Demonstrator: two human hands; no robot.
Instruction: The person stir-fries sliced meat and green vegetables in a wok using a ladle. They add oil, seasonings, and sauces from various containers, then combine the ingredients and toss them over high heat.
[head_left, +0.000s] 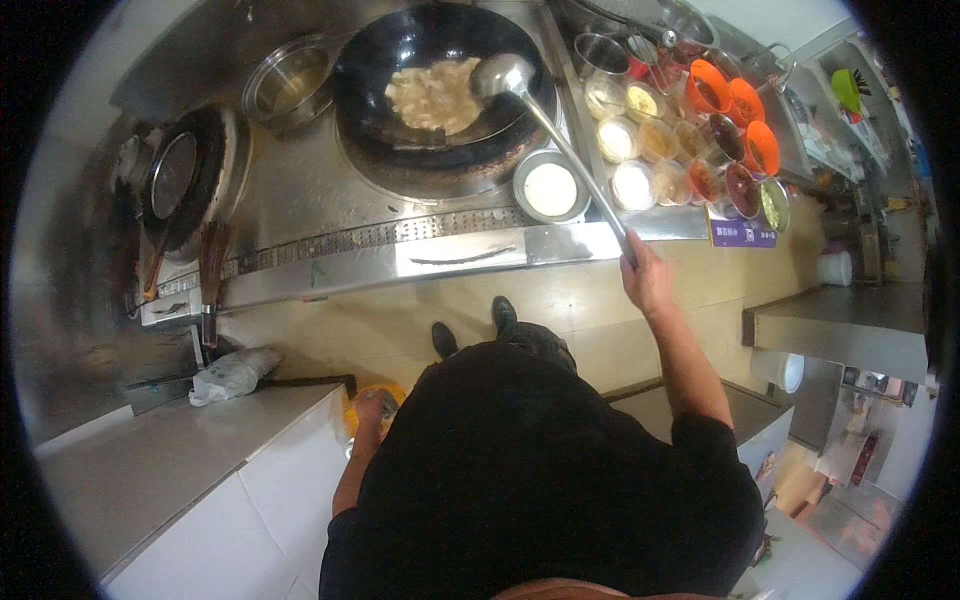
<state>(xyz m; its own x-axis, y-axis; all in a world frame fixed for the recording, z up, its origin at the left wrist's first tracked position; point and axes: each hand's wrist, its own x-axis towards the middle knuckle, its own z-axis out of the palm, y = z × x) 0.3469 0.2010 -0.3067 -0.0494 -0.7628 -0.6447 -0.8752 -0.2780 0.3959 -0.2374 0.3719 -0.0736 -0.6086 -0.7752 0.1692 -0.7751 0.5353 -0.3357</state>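
Note:
My right hand (649, 279) grips the end of a long metal ladle (574, 161), whose bowl lies over the right side of a black wok (367, 97). Pale chunks of food in a light brown sauce (435, 97) sit in the wok beside the ladle. A small metal bowl of white contents (551, 190) stands under the ladle's handle, at the stove's front edge. My left hand (369, 409) hangs low at my left side against a yellow-orange object (360, 427). Its fingers are partly hidden, so I cannot tell if it holds anything.
Left of the wok are a metal pot (289, 86), a second wok (202, 161) with a strainer (174, 174), and a bamboo brush (214, 262). Seasoning tubs (658, 140) and orange bowls (707, 88) crowd the right. A plastic bag (231, 376) rests on the steel counter (150, 442) behind.

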